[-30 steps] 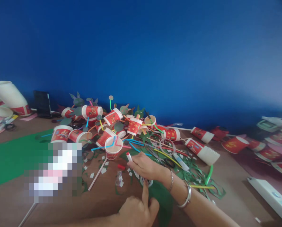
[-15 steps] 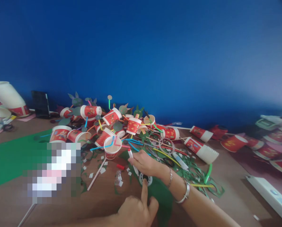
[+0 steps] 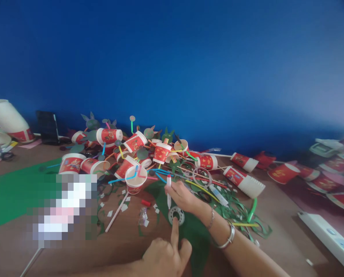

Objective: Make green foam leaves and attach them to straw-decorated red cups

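Observation:
My right hand (image 3: 182, 195) grips a white marker (image 3: 169, 196) with a red end upward. The marker stands nearly upright, its lower tip at the upper left edge of a white plastic ring (image 3: 172, 220) with small holes, like a tape core. With its index finger stretched out, my left hand (image 3: 166, 256) presses on the near side of the ring; the thumb stands apart and the other fingers are curled. Under the ring lies a piece of green paper (image 3: 197, 238). To the left lie a red marker cap (image 3: 146, 202) and a crumpled clear wrapper (image 3: 143, 216).
Red paper cups with straws, one of them a cup on a stick (image 3: 135, 186), are heaped behind my hands. Scissors, a glue tube (image 3: 218, 195) and green paper scraps (image 3: 235, 215) lie right of them. A power strip (image 3: 330, 238) is at right, green paper (image 3: 16, 196) at left.
My right hand has lifted the marker upright and shifted it slightly right, to the ring's upper left edge. My left index finger stays on the ring. The view has shifted slightly.

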Motion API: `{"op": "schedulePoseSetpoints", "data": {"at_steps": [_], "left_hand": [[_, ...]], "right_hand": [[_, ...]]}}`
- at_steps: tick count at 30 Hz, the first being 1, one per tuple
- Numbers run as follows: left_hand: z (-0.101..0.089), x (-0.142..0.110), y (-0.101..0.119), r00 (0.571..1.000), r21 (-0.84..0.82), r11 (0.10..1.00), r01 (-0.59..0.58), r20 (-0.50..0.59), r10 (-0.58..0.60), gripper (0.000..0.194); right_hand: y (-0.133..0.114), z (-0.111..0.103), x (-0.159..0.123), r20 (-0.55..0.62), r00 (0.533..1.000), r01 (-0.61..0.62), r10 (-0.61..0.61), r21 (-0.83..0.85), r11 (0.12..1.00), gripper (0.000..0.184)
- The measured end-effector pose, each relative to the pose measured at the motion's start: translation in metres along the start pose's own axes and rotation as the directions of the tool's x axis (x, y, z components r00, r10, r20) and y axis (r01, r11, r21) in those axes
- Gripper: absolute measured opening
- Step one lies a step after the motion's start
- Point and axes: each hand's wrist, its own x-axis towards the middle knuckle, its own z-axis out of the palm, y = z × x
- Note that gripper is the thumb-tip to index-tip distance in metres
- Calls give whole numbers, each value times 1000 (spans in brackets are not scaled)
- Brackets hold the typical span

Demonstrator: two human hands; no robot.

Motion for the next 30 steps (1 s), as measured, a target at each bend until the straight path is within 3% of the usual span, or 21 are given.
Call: {"op": "schedulePoseSetpoints", "data": {"at_steps": [9,18,23,27,30], "left_hand": [[-6,-1,0,998,-16,1000,-2,59,3,24],[-5,-1,0,999,17,1000,7,35,-8,22],[-13,-2,0,994,33,999,-3,109,-1,22],[-12,-2,0,995,14,1000,-2,97,1,22],[-10,-2,0,996,4,1000,4,89,-4,23]], "right_hand": [[7,-3,-18,-143,982,-107,125,129,986,44],[10,-6,-49,-287,944,-122,165,161,979,35],[11,-5,-63,-330,918,-164,218,184,969,33],[10,-6,-74,-369,884,-217,286,215,952,35],[8,-7,-83,-342,885,-253,315,212,944,35]]}}
